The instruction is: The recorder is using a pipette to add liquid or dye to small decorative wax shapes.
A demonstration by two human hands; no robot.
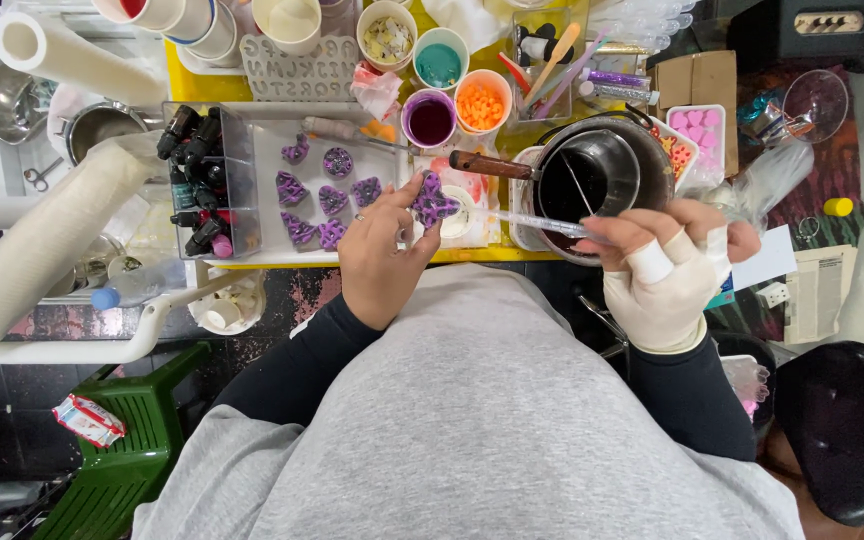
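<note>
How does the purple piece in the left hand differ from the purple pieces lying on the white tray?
The purple piece in the left hand is lifted and pinched in the left hand; the purple pieces on the tray lie flat and untouched on the white tray. The held piece is alone and beside the clear dropper in the gloved right hand; the tray pieces form a group. All share purple colour.

left hand [380,250]: holds purple star piece [434,203] | right hand [667,262]: holds clear pipette [532,222]

From my feed I see cups of orange beads [481,104] and teal stuff [439,65], dark dropper bottles [195,180] in a clear tray, plus a green stool [122,450] below.
</note>
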